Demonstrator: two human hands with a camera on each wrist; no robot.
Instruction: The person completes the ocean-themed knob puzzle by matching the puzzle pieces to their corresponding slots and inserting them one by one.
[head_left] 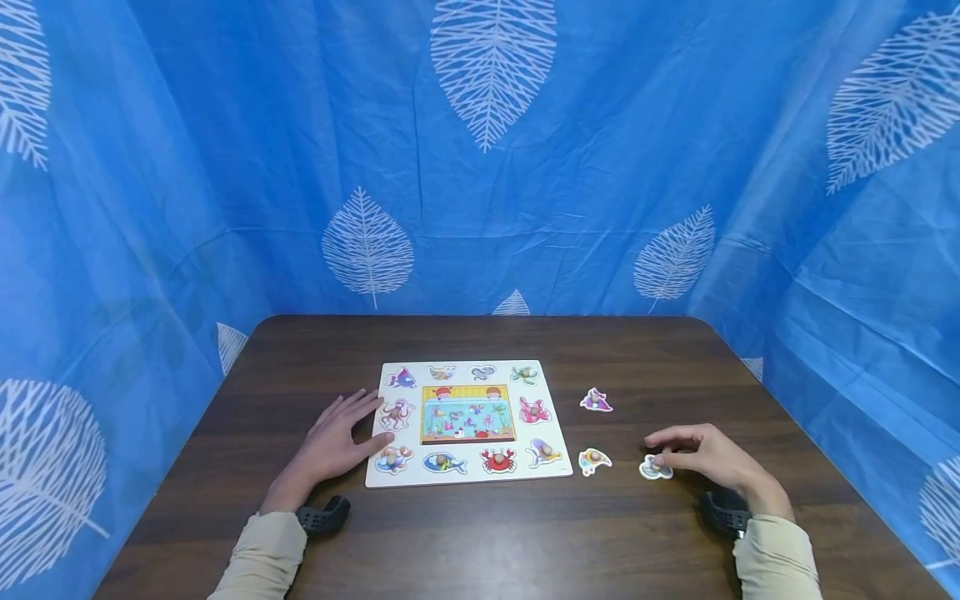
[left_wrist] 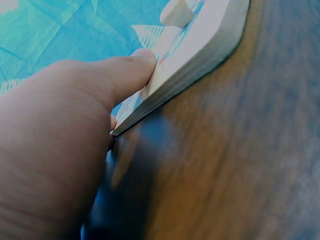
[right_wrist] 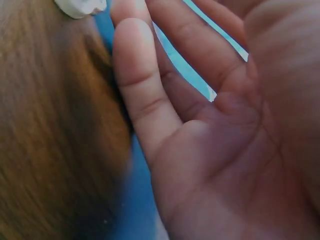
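Observation:
A wooden peg puzzle board (head_left: 408, 477) with sea-animal pictures lies on the table. My left hand (head_left: 337, 446) rests at its left edge, fingers spread, with the thumb (left_wrist: 132, 70) on the board's face. To the right, my right hand (head_left: 712, 458) is over a small grey-and-white puzzle piece (head_left: 656, 472). Its thumb tip overlaps the piece beside the knob, and the index finger extends past the piece's far side. In the right wrist view, the white edge of a piece (right_wrist: 80, 6) shows beyond the loosely bent fingers (right_wrist: 137, 75).
Between board and right hand lie a purple puzzle piece (head_left: 596, 401) and a yellow-orange fish piece (head_left: 593, 461). Knobbed pieces such as a red crab (head_left: 498, 461) and an octopus (head_left: 396, 414) sit in the board. A blue leaf-patterned curtain (head_left: 585, 167) surrounds the dark wooden table (head_left: 480, 542).

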